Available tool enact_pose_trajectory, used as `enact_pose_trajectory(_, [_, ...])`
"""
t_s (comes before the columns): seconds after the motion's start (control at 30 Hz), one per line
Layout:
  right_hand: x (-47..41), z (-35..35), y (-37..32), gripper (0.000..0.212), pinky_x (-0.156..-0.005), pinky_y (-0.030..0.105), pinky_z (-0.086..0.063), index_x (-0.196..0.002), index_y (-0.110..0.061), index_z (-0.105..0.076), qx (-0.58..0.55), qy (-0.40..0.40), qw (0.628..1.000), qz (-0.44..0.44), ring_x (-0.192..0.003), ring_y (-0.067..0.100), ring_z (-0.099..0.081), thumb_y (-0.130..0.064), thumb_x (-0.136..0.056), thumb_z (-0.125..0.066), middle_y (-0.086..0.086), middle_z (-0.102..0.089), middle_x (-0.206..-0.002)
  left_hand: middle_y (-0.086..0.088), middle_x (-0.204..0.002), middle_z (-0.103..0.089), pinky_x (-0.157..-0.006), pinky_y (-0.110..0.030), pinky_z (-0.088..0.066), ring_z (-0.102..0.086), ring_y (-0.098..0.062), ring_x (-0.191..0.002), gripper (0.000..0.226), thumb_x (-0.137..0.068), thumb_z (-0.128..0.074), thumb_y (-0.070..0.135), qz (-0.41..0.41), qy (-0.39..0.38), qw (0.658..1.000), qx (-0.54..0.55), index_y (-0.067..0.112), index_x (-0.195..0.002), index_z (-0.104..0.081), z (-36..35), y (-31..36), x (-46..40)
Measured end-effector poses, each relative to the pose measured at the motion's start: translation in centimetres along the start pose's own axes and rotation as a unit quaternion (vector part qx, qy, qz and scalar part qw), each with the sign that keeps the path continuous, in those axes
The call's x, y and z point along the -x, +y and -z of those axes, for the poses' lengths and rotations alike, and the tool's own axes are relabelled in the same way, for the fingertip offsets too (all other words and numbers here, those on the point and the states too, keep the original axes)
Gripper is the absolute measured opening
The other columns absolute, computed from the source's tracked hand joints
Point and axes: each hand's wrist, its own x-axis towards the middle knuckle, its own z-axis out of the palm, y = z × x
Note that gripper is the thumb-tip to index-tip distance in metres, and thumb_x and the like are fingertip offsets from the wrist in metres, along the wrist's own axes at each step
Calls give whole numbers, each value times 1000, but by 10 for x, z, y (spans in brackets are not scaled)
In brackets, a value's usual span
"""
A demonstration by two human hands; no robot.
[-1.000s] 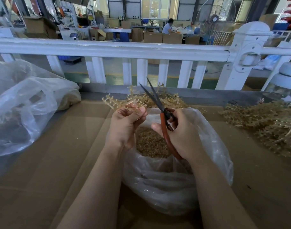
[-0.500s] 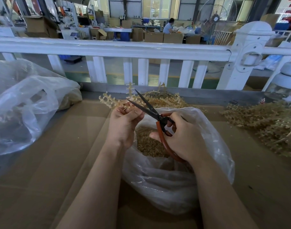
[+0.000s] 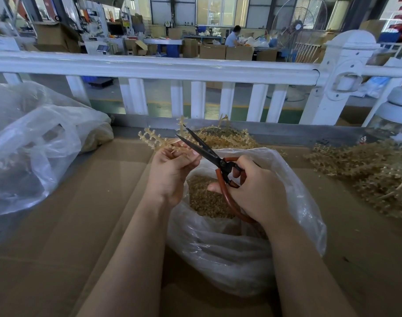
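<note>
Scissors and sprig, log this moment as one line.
left hand holds sprig | right hand grips scissors, blades open | bag beneath

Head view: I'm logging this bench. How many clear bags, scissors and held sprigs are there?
Clear bags: 2, middle bag and left bag
Scissors: 1
Held sprig: 1
Total: 4

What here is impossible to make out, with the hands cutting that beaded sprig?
- Head view: how the left hand pinches the beaded sprig; its own back hides the grip.
- Head view: the scissors handle loops, partly covered by the right hand.
- Head view: the open bag, its depth veiled by crumpled plastic.
- Head view: the jar, cut off by the right edge.
</note>
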Motion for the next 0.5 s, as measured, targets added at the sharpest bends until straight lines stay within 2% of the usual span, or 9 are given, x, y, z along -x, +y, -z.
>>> enact_pose_trajectory(0.07, [0, -1, 1, 66, -54, 13, -43, -84, -28, -52, -4, 9, 1000, 8, -62, -4, -56, -91, -65, -50, -18, -58, -69, -2, -64, -65, -69, -23, -53, -61, -13, -64, 6, -73, -64, -2, 5, -4, 1000, 1, 3, -76, -64, 1, 0, 1])
enact_pose_trajectory(0.13, [1, -1, 1, 65, -54, 12, -43, -83, -27, -53, -5, 11, 1000, 11, -61, -3, -57, -90, -65, -52, -18, -58, -69, -3, -65, -65, -69, -23, -53, -61, -13, -65, 9, -70, -66, 1, 12, -6, 1000, 5, 2, -78, -63, 2, 0, 0])
enact_pose_trajectory(0.3, [1, -1, 1, 64, -52, 8, -37, -81, -26, -54, -5, 10, 1000, 14, -58, -3, -56, -88, -66, -54, -17, -57, -65, -2, -65, -66, -69, -22, -53, -62, -13, -65, 8, -69, -67, 3, 26, -12, 1000, 5, 9, -68, -72, 2, 1, 1])
enact_pose_trajectory(0.5, [2, -1, 1, 62, -49, 7, -34, -78, -28, -52, 0, 7, 1000, 5, -55, -5, -53, -88, -64, -55, -18, -56, -63, -3, -65, -67, -68, -21, -55, -63, -12, -65, 5, -68, -68, 4, 46, 8, 999, 4, 7, -70, -71, 2, 2, 1])
